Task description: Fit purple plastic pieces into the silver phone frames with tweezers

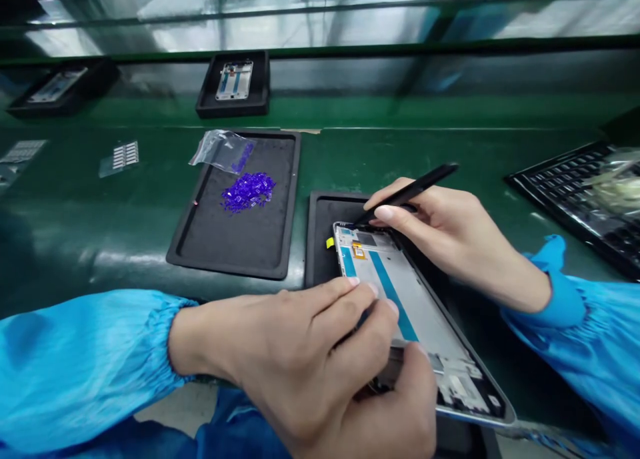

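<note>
Head view: a phone's metal mid-frame (407, 299), grey with blue strips and a small yellow tab (329, 243) at its far corner, lies slanted across a black rubber mat (325, 219), its near end running past the mat's edge. The left hand (320, 359) is curled over the frame's near half, with the fingertips (363, 284) resting on its face; a dark sliver shows between the fingers, but whether they grip anything cannot be told. The right hand (440, 239) pinches a black stylus (413, 192) in a pen grip, its tip at the frame's far end. Blue sleeves (75, 369) cover both forearms. To the left, on the green desk (90, 205), a second mat (210, 245) carries a heap of small purple pieces (248, 192) and a clear plastic bag (220, 151). Farther off, a tray (210, 92) holds another phone frame (234, 80). A black ridged rack (565, 192) sits at the far right.
</note>
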A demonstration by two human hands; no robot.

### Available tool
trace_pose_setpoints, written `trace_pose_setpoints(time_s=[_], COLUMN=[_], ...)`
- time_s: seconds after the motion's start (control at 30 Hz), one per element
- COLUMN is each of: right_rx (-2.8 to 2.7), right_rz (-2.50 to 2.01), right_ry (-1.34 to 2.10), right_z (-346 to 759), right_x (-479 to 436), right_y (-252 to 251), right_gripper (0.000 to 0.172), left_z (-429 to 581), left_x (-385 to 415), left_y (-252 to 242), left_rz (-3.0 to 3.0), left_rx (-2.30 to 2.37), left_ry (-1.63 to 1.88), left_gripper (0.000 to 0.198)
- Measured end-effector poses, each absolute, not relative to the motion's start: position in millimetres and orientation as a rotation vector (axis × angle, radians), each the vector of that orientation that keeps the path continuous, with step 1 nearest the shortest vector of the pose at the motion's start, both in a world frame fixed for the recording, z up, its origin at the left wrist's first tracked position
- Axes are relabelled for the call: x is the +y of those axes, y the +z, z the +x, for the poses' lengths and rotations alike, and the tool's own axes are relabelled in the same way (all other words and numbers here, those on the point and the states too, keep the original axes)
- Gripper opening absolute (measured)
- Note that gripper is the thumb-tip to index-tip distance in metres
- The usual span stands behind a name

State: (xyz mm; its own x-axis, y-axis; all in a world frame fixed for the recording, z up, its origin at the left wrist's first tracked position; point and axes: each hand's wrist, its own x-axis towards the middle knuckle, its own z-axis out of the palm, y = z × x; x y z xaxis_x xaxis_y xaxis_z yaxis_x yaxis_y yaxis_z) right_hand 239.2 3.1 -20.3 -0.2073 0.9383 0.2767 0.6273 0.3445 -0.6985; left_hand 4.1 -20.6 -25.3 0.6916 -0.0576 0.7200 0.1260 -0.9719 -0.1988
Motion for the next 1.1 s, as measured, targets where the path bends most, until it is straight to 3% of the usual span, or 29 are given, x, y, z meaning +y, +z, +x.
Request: trace_pose_setpoints(time_s=[0.4,0.63,0.83,1.1], right_rx=[-2.042,-1.776,-1.833,-1.732], right_rz=[-1.348,-1.345,-1.364,-1.419], right_ry=[0.451,0.841,0.777,0.942], right_z=[239,245,242,238], right_x=[-1,1,2,3], right_y=[-18,-16,-19,-12], right_gripper=[0.02,0.02,0.019,0.023], left_z=[1,2,-1,0], left_x=[-12,-15,-8,-6], left_y=[-25,-26,-20,-20], left_rz=[-2.697,-2.671,-2.673,-2.659], left_rx=[0.065,0.026,0.098,0.119], left_ry=[-1.144,-1.124,-1.138,-1.157], left_gripper=[0.02,0.016,0.015,0.014])
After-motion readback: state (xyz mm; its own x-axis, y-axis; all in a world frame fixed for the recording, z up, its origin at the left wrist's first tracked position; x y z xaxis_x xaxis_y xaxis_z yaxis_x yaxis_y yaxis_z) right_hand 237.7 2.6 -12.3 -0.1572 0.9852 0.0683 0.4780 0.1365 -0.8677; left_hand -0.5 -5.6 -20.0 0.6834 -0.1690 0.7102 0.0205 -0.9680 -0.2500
